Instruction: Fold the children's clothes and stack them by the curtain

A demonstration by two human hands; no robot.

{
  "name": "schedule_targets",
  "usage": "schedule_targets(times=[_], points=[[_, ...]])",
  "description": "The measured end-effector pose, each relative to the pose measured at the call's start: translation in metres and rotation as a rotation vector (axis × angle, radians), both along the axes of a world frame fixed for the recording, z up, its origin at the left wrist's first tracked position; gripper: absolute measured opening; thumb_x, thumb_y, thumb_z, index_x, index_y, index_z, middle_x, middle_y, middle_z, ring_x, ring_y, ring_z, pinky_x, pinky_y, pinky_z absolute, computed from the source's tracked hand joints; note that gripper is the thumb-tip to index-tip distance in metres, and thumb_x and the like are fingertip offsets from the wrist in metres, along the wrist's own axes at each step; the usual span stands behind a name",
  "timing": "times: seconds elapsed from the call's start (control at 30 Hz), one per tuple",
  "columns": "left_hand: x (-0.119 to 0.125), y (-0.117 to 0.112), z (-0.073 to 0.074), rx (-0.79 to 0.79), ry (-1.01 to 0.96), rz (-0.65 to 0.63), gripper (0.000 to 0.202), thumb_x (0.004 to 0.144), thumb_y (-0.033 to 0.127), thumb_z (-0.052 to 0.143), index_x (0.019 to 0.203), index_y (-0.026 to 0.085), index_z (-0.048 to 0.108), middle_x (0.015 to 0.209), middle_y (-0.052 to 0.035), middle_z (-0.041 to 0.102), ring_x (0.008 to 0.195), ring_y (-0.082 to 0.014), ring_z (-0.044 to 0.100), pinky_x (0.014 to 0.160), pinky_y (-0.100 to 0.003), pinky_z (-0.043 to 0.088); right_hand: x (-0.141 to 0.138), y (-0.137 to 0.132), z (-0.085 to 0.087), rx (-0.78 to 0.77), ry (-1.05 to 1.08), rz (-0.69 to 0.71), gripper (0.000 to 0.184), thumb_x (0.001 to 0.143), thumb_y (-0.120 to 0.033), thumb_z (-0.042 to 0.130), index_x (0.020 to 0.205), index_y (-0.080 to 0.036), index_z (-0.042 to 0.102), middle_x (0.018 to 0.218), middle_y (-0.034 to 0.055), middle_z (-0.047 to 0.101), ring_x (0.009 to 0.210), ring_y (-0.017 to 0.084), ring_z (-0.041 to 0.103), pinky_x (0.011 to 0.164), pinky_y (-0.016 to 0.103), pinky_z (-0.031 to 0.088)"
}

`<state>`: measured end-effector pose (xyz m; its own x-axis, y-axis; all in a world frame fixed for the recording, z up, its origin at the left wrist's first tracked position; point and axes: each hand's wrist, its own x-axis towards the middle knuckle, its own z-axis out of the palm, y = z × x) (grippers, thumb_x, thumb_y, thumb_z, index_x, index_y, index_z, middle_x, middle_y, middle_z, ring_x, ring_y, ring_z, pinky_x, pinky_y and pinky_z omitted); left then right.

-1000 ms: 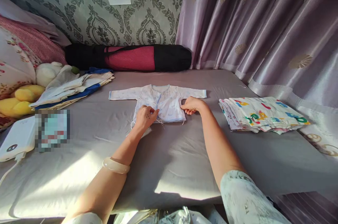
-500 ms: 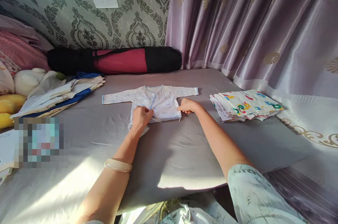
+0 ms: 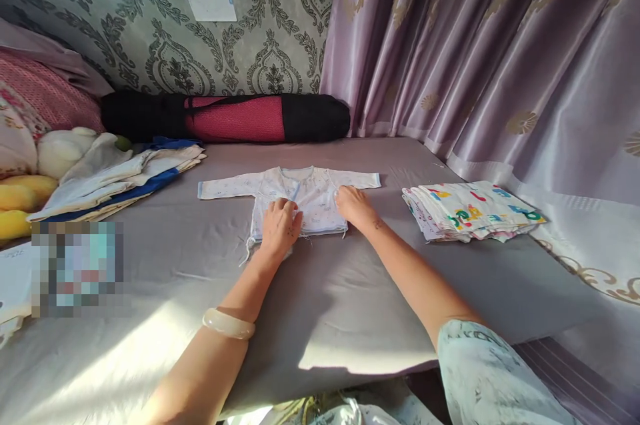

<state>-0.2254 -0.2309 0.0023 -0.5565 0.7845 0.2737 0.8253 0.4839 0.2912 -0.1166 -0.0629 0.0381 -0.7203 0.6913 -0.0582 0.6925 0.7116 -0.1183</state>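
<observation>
The small white shirt (image 3: pixel 320 213) lies flat mid-bed, sleeves spread, its collar toward the wall and its hem toward the person. The left hand (image 3: pixel 281 226) rests over the lower front; the right hand (image 3: pixel 353 205), fingers curled, touches the side edge under the right-hand sleeve — whether either pinches cloth, I cannot tell. A broad stretch of grey sheet (image 3: pixel 370 305) runs from hem to near edge. Rightward, a gap separates the sleeve cuff from folded printed cloths (image 3: pixel 480 208); leftward, a wider one reaches piled clothes (image 3: pixel 125 178). Behind — a black-and-red roll (image 3: pixel 235 119) along the wall.
</observation>
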Motion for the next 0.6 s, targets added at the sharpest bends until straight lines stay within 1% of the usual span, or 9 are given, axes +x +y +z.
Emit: schedule_targets(times=[0.07, 0.13, 0.17, 0.23, 0.33, 0.4, 0.47, 0.53, 0.6], points=[[0.003, 0.001, 0.0, -0.002, 0.004, -0.102, 0.023, 0.093, 0.027, 0.046, 0.108, 0.02, 0.062, 0.119, -0.01, 0.062, 0.114, -0.026, 0.052, 0.094, -0.038, 0.042, -0.008, -0.01, -0.009, 0.051, 0.065, 0.101, 0.037, 0.098, -0.024, 0.038, 0.127, -0.011, 0.057, 0.134, 0.0197, 0.056, 0.126, 0.027, 0.052, 0.1, 0.035, 0.04], [0.005, 0.001, -0.003, -0.014, -0.004, -0.192, 0.024, 0.094, 0.025, 0.045, 0.112, 0.021, 0.06, 0.125, -0.0093, 0.06, 0.121, -0.0252, 0.05, 0.098, -0.038, 0.041, -0.013, -0.015, -0.023, 0.045, 0.085, 0.188, 0.05, 0.101, -0.032, 0.032, 0.142, -0.007, 0.042, 0.15, 0.0197, 0.04, 0.14, 0.028, 0.035, 0.112, 0.038, 0.028], [0.005, 0.001, -0.005, -0.017, -0.014, -0.221, 0.026, 0.094, 0.024, 0.044, 0.115, 0.021, 0.059, 0.128, -0.0092, 0.059, 0.124, -0.0247, 0.048, 0.1, -0.038, 0.04, -0.015, -0.016, -0.03, 0.03, 0.076, 0.205, 0.056, 0.102, -0.037, 0.029, 0.148, -0.005, 0.033, 0.156, 0.0194, 0.031, 0.145, 0.028, 0.026, 0.115, 0.039, 0.022], [0.004, 0.0, -0.011, -0.023, -0.037, -0.246, 0.029, 0.094, 0.023, 0.045, 0.12, 0.021, 0.057, 0.135, -0.0095, 0.056, 0.13, -0.024, 0.045, 0.106, -0.038, 0.038, -0.015, -0.015, -0.042, -0.007, 0.039, 0.193, 0.065, 0.102, -0.044, 0.023, 0.152, -0.002, 0.022, 0.16, 0.0185, 0.018, 0.148, 0.028, 0.014, 0.118, 0.042, 0.013], [0.004, 0.0, -0.014, -0.048, -0.063, -0.234, 0.03, 0.094, 0.023, 0.046, 0.122, 0.02, 0.057, 0.138, -0.0097, 0.054, 0.132, -0.0247, 0.045, 0.108, -0.039, 0.037, -0.013, -0.013, -0.048, -0.045, -0.001, 0.177, 0.068, 0.102, -0.047, 0.019, 0.153, -0.002, 0.02, 0.161, 0.0173, 0.013, 0.149, 0.028, 0.01, 0.119, 0.043, 0.01], [0.005, 0.0, -0.012, -0.057, -0.071, -0.223, 0.029, 0.094, 0.023, 0.047, 0.12, 0.02, 0.058, 0.137, -0.0098, 0.055, 0.13, -0.0253, 0.047, 0.107, -0.039, 0.038, -0.013, -0.011, -0.042, -0.044, -0.019, 0.19, 0.067, 0.101, -0.048, 0.021, 0.152, -0.004, 0.025, 0.161, 0.0173, 0.017, 0.148, 0.028, 0.014, 0.117, 0.046, 0.012], [0.006, 0.001, -0.008, -0.049, -0.08, -0.212, 0.025, 0.094, 0.025, 0.047, 0.115, 0.02, 0.059, 0.132, -0.0094, 0.058, 0.124, -0.0245, 0.052, 0.102, -0.038, 0.041, -0.017, -0.008, -0.029, -0.033, -0.038, 0.201, 0.059, 0.101, -0.045, 0.025, 0.144, -0.008, 0.04, 0.154, 0.0188, 0.034, 0.143, 0.029, 0.029, 0.114, 0.047, 0.019], [0.008, 0.001, -0.004, -0.039, -0.089, -0.188, 0.022, 0.096, 0.027, 0.044, 0.109, 0.02, 0.061, 0.123, -0.0084, 0.062, 0.116, -0.023, 0.056, 0.097, -0.036, 0.044, -0.027, -0.002, -0.015, 0.0, -0.022, 0.212, 0.047, 0.102, -0.038, 0.028, 0.128, -0.012, 0.057, 0.138, 0.0186, 0.055, 0.13, 0.029, 0.046, 0.109, 0.044, 0.028], [0.009, 0.002, -0.001, -0.036, -0.088, -0.14, 0.022, 0.097, 0.026, 0.042, 0.104, 0.02, 0.062, 0.117, -0.0082, 0.063, 0.109, -0.0226, 0.058, 0.093, -0.035, 0.045, -0.044, 0.005, -0.002, 0.035, 0.041, 0.259, 0.04, 0.101, -0.029, 0.031, 0.113, -0.015, 0.066, 0.121, 0.0156, 0.065, 0.119, 0.026, 0.055, 0.101, 0.037, 0.034]])
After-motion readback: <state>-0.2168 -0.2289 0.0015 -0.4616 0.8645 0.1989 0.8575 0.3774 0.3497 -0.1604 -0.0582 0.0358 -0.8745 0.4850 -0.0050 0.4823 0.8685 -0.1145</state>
